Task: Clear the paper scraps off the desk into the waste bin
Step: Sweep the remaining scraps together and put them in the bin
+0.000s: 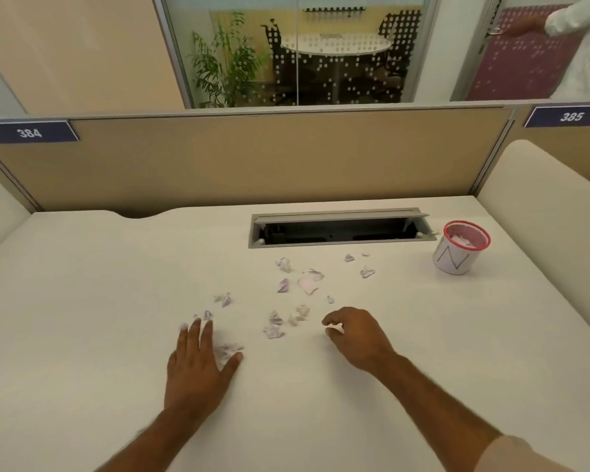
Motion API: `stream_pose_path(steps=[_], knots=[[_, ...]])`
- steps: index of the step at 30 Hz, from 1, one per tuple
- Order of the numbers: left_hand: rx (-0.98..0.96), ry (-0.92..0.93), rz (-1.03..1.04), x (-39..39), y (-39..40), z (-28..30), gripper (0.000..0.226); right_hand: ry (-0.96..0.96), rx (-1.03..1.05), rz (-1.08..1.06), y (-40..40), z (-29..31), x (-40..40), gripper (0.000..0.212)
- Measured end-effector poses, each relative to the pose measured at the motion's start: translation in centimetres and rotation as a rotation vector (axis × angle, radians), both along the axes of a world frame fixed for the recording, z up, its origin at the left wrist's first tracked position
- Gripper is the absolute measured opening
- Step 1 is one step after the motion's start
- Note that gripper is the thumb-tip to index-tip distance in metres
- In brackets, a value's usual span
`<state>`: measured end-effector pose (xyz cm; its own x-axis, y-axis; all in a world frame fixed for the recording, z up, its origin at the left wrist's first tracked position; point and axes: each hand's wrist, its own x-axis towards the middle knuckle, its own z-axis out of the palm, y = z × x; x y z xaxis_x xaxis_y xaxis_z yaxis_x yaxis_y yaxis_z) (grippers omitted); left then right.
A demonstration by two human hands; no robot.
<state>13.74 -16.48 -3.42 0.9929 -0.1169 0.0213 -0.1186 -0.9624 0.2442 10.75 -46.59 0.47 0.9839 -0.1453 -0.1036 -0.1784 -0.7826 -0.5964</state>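
Several crumpled white and purple paper scraps [307,281] lie scattered over the middle of the white desk [82,301]. My left hand [198,362] rests flat on the desk, fingers spread, with one scrap [227,350] between its thumb and forefinger and another scrap [207,314] just past its fingertips. My right hand [355,335] hovers low to the right, fingers curled downward and apart, holding nothing I can see. A small waste bin [460,248] with a red mesh rim and a white paper wrap stands at the far right, with scraps inside.
An open grey cable tray [338,228] is sunk into the desk behind the scraps. Beige partition panels [252,158] wall off the back and sides. A person in white [579,46] stands by a door at the far right.
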Motion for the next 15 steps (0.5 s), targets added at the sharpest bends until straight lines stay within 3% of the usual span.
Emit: stream_pose_path(steps=[6, 11, 15], knots=[[-0.008, -0.051, -0.14, -0.1, 1.9, -0.2, 0.064, 0.03, -0.124, 0.042, 3.7, -0.4, 2.3, 0.056], [-0.151, -0.065, -0.246, 0.1, 2.0, -0.6, 0.037, 0.074, -0.122, -0.002, 6.0, -1.4, 3.9, 0.078], [-0.26, -0.036, -0.311, 0.3, 1.8, -0.5, 0.02, 0.069, -0.114, 0.099, 8.3, -2.0, 4.6, 0.073]])
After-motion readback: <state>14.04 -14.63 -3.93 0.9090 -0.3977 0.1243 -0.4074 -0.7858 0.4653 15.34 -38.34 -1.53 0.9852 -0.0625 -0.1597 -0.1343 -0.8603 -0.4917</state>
